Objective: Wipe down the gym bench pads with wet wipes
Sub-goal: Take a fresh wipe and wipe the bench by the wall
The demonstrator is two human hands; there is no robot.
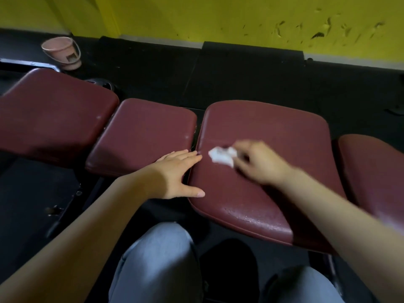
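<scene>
Head view: right hand (260, 164) grips wet wipe (223, 155) mid-wipe on third pad (273, 136), left hand (177, 173) flat, open; wet sheen near its front edge only, other pads look dry, so likely early.

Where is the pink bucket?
The pink bucket sits on the black floor, far left in the head view, by the yellow wall and behind the leftmost pad.

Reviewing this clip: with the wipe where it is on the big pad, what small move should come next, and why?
Probably a sweep of the wet wipe toward the pad's far right part. The right hand holds it near the left edge, and only the near corner shows wet droplets. The left hand lies flat across the gap, steadying.
</scene>
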